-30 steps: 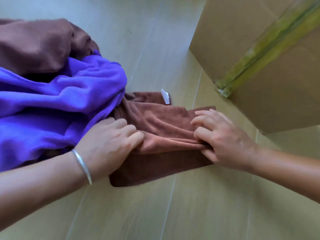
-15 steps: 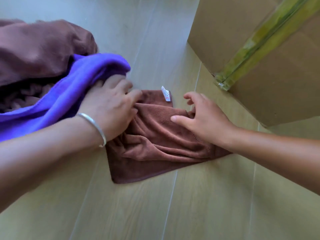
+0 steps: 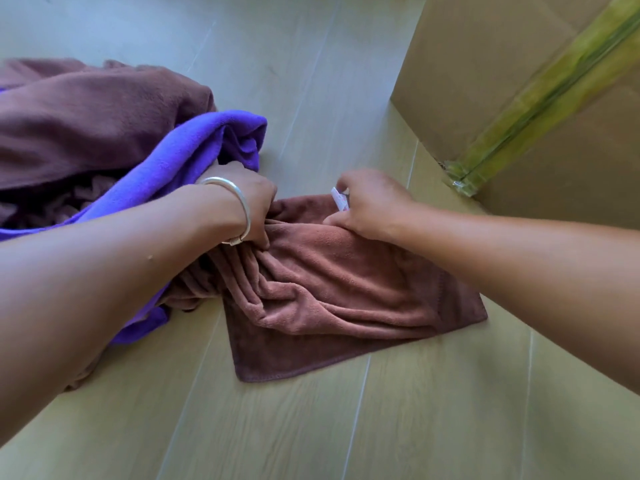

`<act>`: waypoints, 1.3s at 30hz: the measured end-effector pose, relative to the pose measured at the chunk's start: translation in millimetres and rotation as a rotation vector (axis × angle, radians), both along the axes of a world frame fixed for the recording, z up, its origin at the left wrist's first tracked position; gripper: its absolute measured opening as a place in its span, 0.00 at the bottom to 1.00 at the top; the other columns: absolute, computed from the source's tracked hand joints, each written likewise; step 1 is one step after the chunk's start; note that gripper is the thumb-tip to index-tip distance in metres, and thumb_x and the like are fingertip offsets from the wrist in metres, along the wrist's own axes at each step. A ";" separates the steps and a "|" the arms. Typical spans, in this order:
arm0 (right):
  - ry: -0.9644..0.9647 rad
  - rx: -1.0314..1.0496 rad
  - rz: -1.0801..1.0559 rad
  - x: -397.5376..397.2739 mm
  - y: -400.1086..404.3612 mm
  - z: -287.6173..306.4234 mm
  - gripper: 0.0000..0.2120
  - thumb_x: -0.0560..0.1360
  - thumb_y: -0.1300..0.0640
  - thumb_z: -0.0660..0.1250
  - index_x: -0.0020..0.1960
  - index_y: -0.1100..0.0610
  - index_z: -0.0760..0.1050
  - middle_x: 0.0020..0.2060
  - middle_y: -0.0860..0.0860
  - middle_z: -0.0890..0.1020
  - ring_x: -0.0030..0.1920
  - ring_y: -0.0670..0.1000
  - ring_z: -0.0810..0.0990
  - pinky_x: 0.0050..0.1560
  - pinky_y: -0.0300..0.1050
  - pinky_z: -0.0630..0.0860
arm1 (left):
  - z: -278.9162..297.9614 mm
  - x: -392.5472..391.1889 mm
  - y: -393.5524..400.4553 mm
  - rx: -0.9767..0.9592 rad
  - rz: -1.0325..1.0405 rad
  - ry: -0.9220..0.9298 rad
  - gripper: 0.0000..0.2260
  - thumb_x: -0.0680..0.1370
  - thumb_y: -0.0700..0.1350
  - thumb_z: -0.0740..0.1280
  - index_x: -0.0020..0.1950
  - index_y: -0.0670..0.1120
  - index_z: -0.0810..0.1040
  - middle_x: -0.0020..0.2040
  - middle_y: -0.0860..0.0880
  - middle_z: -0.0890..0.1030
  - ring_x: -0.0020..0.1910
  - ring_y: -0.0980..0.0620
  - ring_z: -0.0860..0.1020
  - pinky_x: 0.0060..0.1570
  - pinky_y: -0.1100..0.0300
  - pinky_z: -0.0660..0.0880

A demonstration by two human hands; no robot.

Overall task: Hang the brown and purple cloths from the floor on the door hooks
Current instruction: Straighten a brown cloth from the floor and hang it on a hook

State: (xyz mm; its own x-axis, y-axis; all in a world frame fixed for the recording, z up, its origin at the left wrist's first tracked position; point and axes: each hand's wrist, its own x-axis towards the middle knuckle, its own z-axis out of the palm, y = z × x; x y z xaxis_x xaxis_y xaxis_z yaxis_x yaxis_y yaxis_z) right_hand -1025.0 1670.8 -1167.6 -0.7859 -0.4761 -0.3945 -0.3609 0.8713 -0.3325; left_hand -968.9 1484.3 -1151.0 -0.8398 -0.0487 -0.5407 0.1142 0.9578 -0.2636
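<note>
A brown cloth lies bunched on the wooden floor in the middle of the view, with a small white label at its far edge. My left hand, with a silver bangle on the wrist, grips the cloth's gathered left end. My right hand pinches the far edge right beside the label. A purple cloth is draped under and over my left forearm. Behind it lies a larger brown cloth in a heap. No door hooks are in view.
A big cardboard box with yellow-green tape along its seam stands on the floor at the upper right, close to my right arm. Bare floor planks stretch toward me and to the far side.
Both hands have moved to the cloth's far edge and closed on it. The right hand went from open and flat to pinching beside the label. The purple cloth slid left.
</note>
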 end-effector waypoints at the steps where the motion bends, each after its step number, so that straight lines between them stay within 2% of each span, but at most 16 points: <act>1: -0.016 -0.006 -0.008 1.2 -2.6 -3.2 0.23 0.66 0.42 0.74 0.57 0.49 0.76 0.54 0.53 0.80 0.55 0.57 0.77 0.50 0.45 0.74 | -1.8 2.3 -1.2 0.023 -0.006 0.043 0.24 0.62 0.65 0.73 0.50 0.51 0.77 0.49 0.48 0.80 0.50 0.44 0.76 0.41 0.56 0.71; 5: 0.076 -0.017 -0.101 3.2 0.4 0.8 0.10 0.72 0.51 0.69 0.52 0.50 0.79 0.51 0.53 0.82 0.53 0.58 0.79 0.46 0.45 0.73 | -4.4 18.8 -1.3 0.106 0.039 0.162 0.18 0.68 0.59 0.73 0.50 0.49 0.77 0.47 0.45 0.81 0.48 0.42 0.78 0.39 0.57 0.67; 8: 0.215 0.091 -0.183 12.0 18.2 29.8 0.06 0.76 0.56 0.62 0.51 0.54 0.76 0.50 0.57 0.81 0.52 0.62 0.78 0.42 0.46 0.68 | 20.5 35.2 0.0 0.069 0.040 0.207 0.15 0.71 0.54 0.71 0.52 0.49 0.74 0.48 0.46 0.81 0.49 0.42 0.77 0.44 0.54 0.67; 11: 0.239 0.135 -0.187 33.8 39.9 82.3 0.06 0.77 0.57 0.60 0.51 0.56 0.74 0.49 0.58 0.78 0.50 0.64 0.77 0.42 0.48 0.66 | 65.4 58.8 3.2 0.046 0.055 0.225 0.09 0.74 0.50 0.66 0.52 0.52 0.77 0.49 0.48 0.81 0.52 0.43 0.76 0.49 0.51 0.65; 15: 0.277 -0.132 -0.255 56.0 47.5 188.0 0.09 0.77 0.57 0.58 0.52 0.53 0.76 0.44 0.53 0.71 0.47 0.60 0.74 0.42 0.48 0.66 | 141.9 84.3 6.8 0.178 0.132 0.245 0.08 0.74 0.50 0.65 0.52 0.54 0.79 0.52 0.49 0.80 0.53 0.43 0.75 0.43 0.53 0.63; 17: 0.284 -0.313 -0.285 58.9 43.3 246.5 0.09 0.78 0.58 0.59 0.51 0.54 0.77 0.45 0.53 0.74 0.47 0.58 0.75 0.45 0.50 0.70 | 186.8 92.4 7.9 0.247 0.149 0.291 0.08 0.73 0.51 0.66 0.50 0.52 0.78 0.50 0.48 0.79 0.52 0.42 0.75 0.41 0.54 0.64; 20: 0.161 -0.524 -0.338 61.8 27.5 337.6 0.06 0.79 0.58 0.58 0.49 0.52 0.75 0.42 0.50 0.79 0.44 0.51 0.76 0.45 0.50 0.73 | 254.3 104.0 9.7 0.447 0.213 0.276 0.11 0.70 0.54 0.69 0.47 0.49 0.77 0.51 0.46 0.76 0.52 0.42 0.71 0.45 0.52 0.70; 23: 0.064 -0.630 -0.218 61.3 5.9 419.0 0.06 0.80 0.58 0.59 0.49 0.49 0.73 0.40 0.44 0.78 0.43 0.46 0.76 0.47 0.48 0.73 | 322.1 114.4 2.1 0.727 0.195 0.228 0.15 0.68 0.59 0.71 0.46 0.50 0.80 0.58 0.49 0.75 0.59 0.45 0.71 0.58 0.48 0.70; 26: -0.013 -0.650 -0.027 68.6 -20.6 517.1 0.08 0.79 0.60 0.61 0.47 0.47 0.74 0.38 0.43 0.79 0.43 0.47 0.77 0.46 0.48 0.74 | 408.1 133.7 -25.5 0.864 0.180 0.181 0.20 0.71 0.63 0.62 0.51 0.52 0.83 0.67 0.53 0.71 0.66 0.50 0.69 0.65 0.47 0.64; 28: -0.064 -0.615 0.055 72.3 -18.2 534.9 0.11 0.78 0.62 0.61 0.46 0.46 0.73 0.38 0.42 0.78 0.42 0.46 0.77 0.43 0.44 0.74 | 424.8 143.9 -27.5 0.971 0.163 0.069 0.23 0.70 0.58 0.54 0.47 0.47 0.83 0.69 0.53 0.70 0.65 0.51 0.70 0.64 0.55 0.65; 29: -0.066 -0.607 0.102 74.1 -18.7 540.9 0.13 0.77 0.63 0.62 0.46 0.45 0.73 0.38 0.41 0.78 0.41 0.46 0.77 0.42 0.41 0.73 | 430.5 149.8 -28.6 1.072 0.168 0.019 0.20 0.70 0.53 0.55 0.44 0.44 0.82 0.68 0.53 0.72 0.63 0.52 0.72 0.62 0.57 0.67; 32: -0.161 -0.598 0.164 87.7 -34.6 581.0 0.14 0.75 0.65 0.63 0.46 0.45 0.74 0.39 0.43 0.80 0.40 0.47 0.79 0.42 0.44 0.76 | 460.7 175.2 -37.1 1.291 0.472 -0.047 0.08 0.70 0.41 0.57 0.39 0.42 0.76 0.53 0.53 0.79 0.54 0.55 0.75 0.58 0.54 0.70; 34: -0.244 -0.581 0.184 95.1 -48.6 607.1 0.15 0.74 0.66 0.64 0.47 0.45 0.75 0.40 0.46 0.81 0.39 0.54 0.81 0.43 0.56 0.80 | 473.8 192.8 -38.0 1.451 0.831 -0.133 0.06 0.72 0.40 0.59 0.48 0.43 0.72 0.46 0.46 0.82 0.46 0.49 0.80 0.55 0.47 0.75; 35: -0.283 -0.564 0.196 100.5 -55.8 615.6 0.16 0.73 0.66 0.63 0.47 0.45 0.75 0.40 0.47 0.81 0.39 0.57 0.81 0.43 0.60 0.79 | 477.6 200.7 -36.9 1.465 0.953 -0.205 0.12 0.74 0.39 0.60 0.57 0.44 0.69 0.47 0.44 0.83 0.43 0.44 0.83 0.54 0.45 0.76; 37: -0.315 -0.507 0.264 113.2 -70.1 629.3 0.18 0.71 0.67 0.62 0.49 0.44 0.74 0.41 0.45 0.82 0.38 0.58 0.81 0.43 0.61 0.79 | 482.6 217.1 -32.2 1.344 0.925 -0.258 0.32 0.75 0.43 0.65 0.73 0.56 0.53 0.46 0.49 0.84 0.38 0.47 0.84 0.50 0.52 0.79; 39: -0.329 -0.432 0.373 124.5 -84.1 644.7 0.20 0.69 0.68 0.62 0.51 0.44 0.74 0.42 0.41 0.82 0.40 0.51 0.81 0.45 0.54 0.80 | 482.7 228.1 -26.6 1.264 0.850 -0.121 0.43 0.73 0.49 0.69 0.75 0.63 0.42 0.42 0.53 0.83 0.38 0.53 0.83 0.42 0.60 0.78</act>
